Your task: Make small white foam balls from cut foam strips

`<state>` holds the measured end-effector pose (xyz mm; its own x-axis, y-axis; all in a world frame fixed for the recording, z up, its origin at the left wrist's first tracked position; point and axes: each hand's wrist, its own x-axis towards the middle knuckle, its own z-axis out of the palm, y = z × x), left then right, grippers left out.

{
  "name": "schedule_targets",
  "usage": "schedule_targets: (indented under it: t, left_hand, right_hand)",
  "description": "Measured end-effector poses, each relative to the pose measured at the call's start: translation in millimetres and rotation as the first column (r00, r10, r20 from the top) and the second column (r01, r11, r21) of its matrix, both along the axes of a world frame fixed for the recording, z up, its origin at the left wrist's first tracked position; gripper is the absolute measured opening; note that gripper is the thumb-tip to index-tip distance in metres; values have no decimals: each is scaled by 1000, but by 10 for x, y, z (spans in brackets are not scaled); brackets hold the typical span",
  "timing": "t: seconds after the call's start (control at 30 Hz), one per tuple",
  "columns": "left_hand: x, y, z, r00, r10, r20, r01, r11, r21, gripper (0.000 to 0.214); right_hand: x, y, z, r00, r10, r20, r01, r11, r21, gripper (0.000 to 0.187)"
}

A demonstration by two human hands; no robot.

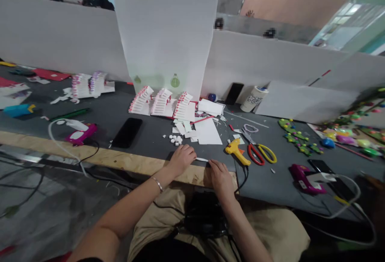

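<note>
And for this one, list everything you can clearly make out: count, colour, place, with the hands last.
White strip: 1, white, between the hands
Small pellets: several, white, beyond the left hand
Fan-shaped pieces: 5, white with pink, red or purple, three central, two left
Paper scraps: several, white, mid-table
Glue gun: 1, yellow, right of the strip
Scissors: at least 1 pair, red and yellow handles, beside the glue gun
Phones: at least 2, black, left and back
Patterned cup: 1, white, back right
Magenta devices: 2, left and right
White panel: 1, white, upright behind
Left hand: 1, strip's left end
Right hand: 1, strip's right end
</note>
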<state>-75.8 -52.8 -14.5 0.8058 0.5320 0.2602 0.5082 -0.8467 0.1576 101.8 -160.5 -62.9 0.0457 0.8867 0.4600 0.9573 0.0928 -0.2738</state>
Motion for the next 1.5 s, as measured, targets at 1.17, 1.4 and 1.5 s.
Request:
schedule_targets:
  t: [1.17,1.4,1.5]
  left_hand:
    - [-53,8,-40,991,-134,4,133,985,112,10]
    - [-122,16,-11,994,-111,-9,111,993,-29,14]
    - [-177,10,15,997,-74,-1,73,991,-110,14]
  right_hand:
    - [217,46,321,959,168,230,-160,986,-55,14]
    - [286,54,300,971,203,128,-195,978,-75,20]
    - [299,35,284,983,157,96,-149,985,-92,24]
